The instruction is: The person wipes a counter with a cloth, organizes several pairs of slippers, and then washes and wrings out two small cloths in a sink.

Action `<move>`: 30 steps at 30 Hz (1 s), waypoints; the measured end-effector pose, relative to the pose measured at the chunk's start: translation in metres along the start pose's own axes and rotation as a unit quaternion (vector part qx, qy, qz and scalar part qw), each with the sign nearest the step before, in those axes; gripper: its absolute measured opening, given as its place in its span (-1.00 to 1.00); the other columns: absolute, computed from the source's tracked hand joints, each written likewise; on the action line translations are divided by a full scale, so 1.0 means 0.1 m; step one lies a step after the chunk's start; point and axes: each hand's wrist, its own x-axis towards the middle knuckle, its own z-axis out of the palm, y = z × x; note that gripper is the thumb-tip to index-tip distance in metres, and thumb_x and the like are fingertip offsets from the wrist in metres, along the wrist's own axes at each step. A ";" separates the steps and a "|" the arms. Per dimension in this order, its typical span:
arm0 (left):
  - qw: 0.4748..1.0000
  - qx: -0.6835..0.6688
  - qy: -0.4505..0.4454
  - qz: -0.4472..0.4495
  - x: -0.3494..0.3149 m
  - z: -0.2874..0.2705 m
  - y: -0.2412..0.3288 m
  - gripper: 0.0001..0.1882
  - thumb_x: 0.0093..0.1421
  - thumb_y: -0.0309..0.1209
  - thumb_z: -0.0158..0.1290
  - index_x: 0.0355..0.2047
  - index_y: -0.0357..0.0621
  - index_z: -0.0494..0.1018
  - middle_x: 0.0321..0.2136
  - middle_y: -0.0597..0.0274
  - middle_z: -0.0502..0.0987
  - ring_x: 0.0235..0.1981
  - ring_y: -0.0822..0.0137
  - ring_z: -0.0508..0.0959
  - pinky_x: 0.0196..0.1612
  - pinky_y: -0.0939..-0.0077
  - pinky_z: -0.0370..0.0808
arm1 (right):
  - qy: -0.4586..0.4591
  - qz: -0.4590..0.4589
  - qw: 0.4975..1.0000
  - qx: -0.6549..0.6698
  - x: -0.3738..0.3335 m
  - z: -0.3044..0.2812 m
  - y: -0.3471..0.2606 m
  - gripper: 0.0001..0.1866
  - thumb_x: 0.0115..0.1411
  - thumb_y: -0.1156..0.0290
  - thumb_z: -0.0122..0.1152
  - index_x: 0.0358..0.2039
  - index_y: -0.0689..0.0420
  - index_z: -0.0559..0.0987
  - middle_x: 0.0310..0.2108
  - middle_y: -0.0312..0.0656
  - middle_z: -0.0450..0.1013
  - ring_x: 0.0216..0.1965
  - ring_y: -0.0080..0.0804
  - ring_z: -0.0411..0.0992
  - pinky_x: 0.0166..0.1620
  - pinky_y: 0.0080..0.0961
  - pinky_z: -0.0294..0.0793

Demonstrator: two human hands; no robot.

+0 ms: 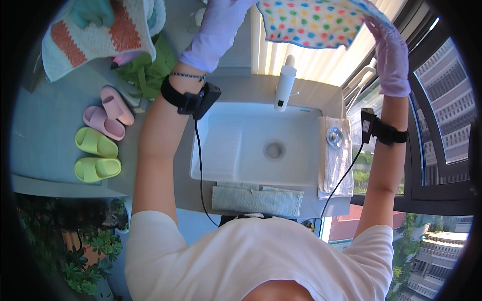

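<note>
A white towel with multicoloured dots [314,22] is spread out beyond the sink, along the top of the view. My right hand [390,55], in a pale purple glove, grips its right end between thumb and fingers. At the towel's upper left corner is my left hand [223,25], gloved the same way; its fingertips run past the picture's upper edge, though the towel's corner meets them and hangs level there. Both arms are raised and reach forward, and each wrist wears a black strap with a small cabled device.
Below lies a white sink [261,170] with a white faucet [285,83]. A grey-green cloth [256,199] covers its front edge; a folded cloth [334,170] bears a metal drain strainer [334,137]. At left are a striped towel [90,37], a teal glove [95,12], green bag [153,70] and slippers [98,169]. Windows [447,110] stand right.
</note>
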 end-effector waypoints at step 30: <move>0.787 -0.138 -0.108 -0.592 -2.89 -0.19 -0.78 -0.55 0.21 -0.09 -0.06 0.03 -0.06 0.38 0.00 0.11 0.43 0.12 0.19 0.31 0.28 0.16 -0.02 | -0.088 0.553 0.646 0.519 -2.96 1.27 1.02 -0.22 0.28 -0.09 -0.22 0.28 0.23 -0.07 0.18 0.18 0.13 0.19 0.02 0.17 0.24 -0.22 0.12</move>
